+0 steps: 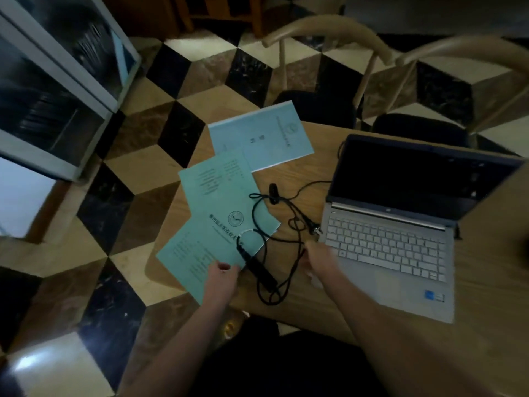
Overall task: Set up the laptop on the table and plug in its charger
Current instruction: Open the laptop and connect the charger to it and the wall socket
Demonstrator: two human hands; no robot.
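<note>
Head cam: laptop open, screen dark.

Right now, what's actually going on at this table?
A person is sorting out a laptop charger. The laptop sits open on the wooden table, screen dark. The left hand is at the black power brick, which lies partly on green booklets; the right hand is at the tangled cable. The wall plug lies loose beside the keyboard.
</note>
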